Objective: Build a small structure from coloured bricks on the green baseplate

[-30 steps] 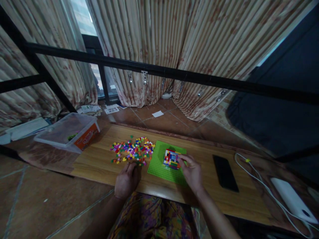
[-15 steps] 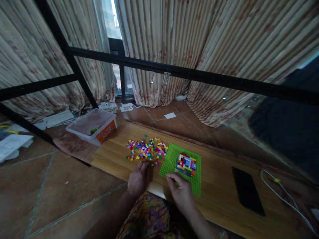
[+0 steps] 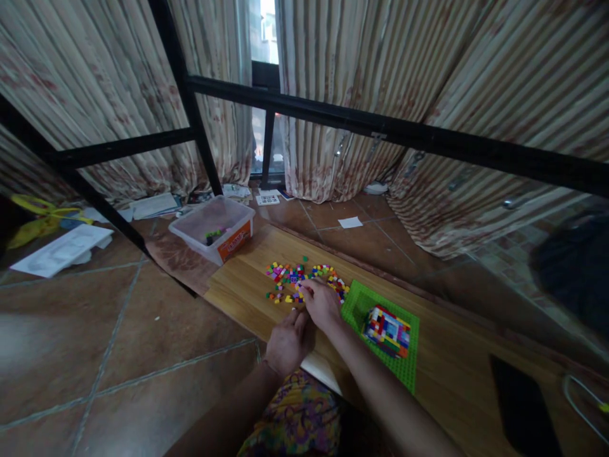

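Observation:
Many small coloured toy bricks (image 3: 282, 273) lie loose on the wooden board. My right hand (image 3: 322, 306) reaches over the pile, thumb and fingertips pinched together among the bricks; whether a brick is between them is too small to tell. Close beside it, nearer to me, my left hand (image 3: 287, 346) is closed with its fingers together at the pile's near edge. What it holds, if anything, I cannot make out. To the right, a green studded baseplate (image 3: 362, 297) carries a multicoloured block of bricks (image 3: 387, 330). Neither hand touches the baseplate.
An open clear plastic box (image 3: 214, 228) with an orange label stands at the board's far left end. A black flat object (image 3: 523, 406) and a white cable (image 3: 568, 387) lie at the right. A black metal bar (image 3: 333, 114) crosses before the curtains (image 3: 328, 57).
My right hand has moved left from the baseplate's near edge to the loose bricks. The left hand stays near the pile, fingers closed. The view has swung left.

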Motion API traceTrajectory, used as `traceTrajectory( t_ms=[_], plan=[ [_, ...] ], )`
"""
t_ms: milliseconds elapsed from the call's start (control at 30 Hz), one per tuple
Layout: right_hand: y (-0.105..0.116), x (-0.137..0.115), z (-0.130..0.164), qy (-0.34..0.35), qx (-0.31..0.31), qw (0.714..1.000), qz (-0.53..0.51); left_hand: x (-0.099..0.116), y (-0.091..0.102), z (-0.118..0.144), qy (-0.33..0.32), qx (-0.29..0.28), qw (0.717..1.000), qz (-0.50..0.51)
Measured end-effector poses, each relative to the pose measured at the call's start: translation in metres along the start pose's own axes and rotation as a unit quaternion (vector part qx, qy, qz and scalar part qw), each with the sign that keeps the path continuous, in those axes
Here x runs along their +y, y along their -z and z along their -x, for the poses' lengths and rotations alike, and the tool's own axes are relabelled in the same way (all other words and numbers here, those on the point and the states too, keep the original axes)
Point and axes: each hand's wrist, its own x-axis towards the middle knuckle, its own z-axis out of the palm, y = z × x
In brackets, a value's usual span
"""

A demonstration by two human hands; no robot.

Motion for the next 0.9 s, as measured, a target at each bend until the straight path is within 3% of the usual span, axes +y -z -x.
traceTrajectory(
  t_ms=[267,900],
  plan=[
    [-0.016,-0.007,-0.036,0.034,-0.045,0.993,0.104,0.002,-0.003,0.0,0.005,0.006,1.0,-0.001],
    [-0.019,-0.006,-0.027,0.068,-0.045,0.985,0.149,0.001,-0.001,0.002,0.015,-0.016,1.0,0.004]
  ],
)
